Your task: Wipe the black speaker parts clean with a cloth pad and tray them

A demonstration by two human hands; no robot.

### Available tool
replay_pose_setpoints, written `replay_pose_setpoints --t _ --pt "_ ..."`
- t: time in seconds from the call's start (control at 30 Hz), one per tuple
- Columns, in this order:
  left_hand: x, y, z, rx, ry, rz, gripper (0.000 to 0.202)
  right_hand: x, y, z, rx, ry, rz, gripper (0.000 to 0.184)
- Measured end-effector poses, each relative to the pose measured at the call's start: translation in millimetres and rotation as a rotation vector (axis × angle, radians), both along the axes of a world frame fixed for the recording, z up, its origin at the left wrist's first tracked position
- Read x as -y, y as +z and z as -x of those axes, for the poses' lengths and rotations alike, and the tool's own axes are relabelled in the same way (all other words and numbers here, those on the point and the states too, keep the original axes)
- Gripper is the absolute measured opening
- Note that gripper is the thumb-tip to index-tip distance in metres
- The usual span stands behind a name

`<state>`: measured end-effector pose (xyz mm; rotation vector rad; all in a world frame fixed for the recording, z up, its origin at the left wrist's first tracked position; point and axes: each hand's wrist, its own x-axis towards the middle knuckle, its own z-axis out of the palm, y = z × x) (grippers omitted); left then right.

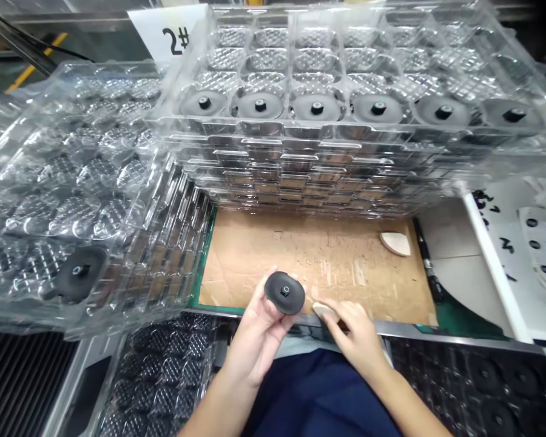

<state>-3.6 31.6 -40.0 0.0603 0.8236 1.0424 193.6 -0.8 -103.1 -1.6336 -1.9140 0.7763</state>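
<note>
My left hand [253,338] is closed around the edge of a black oval disc [275,295] with a small raised stem in its middle, facing up. Just to its right, my right hand [360,337] pinches a small cream-coloured pad [326,312] between thumb and fingers, apart from the disc's face. A similar cream quarter-round pad [397,243] lies on the cardboard sheet [291,243] beyond my hands. In front stands a stack of clear plastic trays [318,145], its nearest row filled with black discs [317,108] of the same kind.
Another clear tray stack [73,182] on the left carries one black disc [79,273]. A black marker pen [430,267] lies at the cardboard's right edge, beside a white bin wall [495,261]. More trays [164,370] sit below the table's metal edge. A "2#" sign [170,33] stands behind.
</note>
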Motion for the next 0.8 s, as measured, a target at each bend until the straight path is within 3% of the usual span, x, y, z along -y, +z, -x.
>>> replay_pose_setpoints --t 0.13,0.27,0.33,0.4,0.5,0.63,0.73,0.8 --pt "-3 -5.6 -9 -0.009 -0.035 0.055 0.067 -11 26.1 -3 -0.058 -0.077 0.022 0.022" --pt "-2 1.7 -22 -0.012 -0.115 0.007 0.059 -35 85.3 11 -0.252 -0.127 -0.091 0.024" --pt "0 7.9 -25 -0.03 -0.183 -0.013 0.056 -41 111.3 22 -0.287 0.008 -0.177 0.022" --pt "2 12.7 -27 -0.064 -0.212 -0.014 0.058 -42 126.5 29 -0.277 0.177 -0.12 0.021" --pt "3 17.0 -28 -0.097 -0.205 -0.027 0.062 -42 131.0 31 -0.213 0.277 -0.069 0.021" --pt "3 24.9 -32 -0.039 -0.256 -0.085 0.048 -34 128.5 29 -0.184 0.124 -0.318 0.025" --pt "1 31.3 -35 -0.059 -0.25 -0.097 0.054 -25 131.9 25 -0.281 0.23 -0.222 0.022" --pt "1 33.7 -37 -0.088 -0.269 -0.099 0.056 -25 134.9 24 -0.263 0.193 -0.2 0.02"
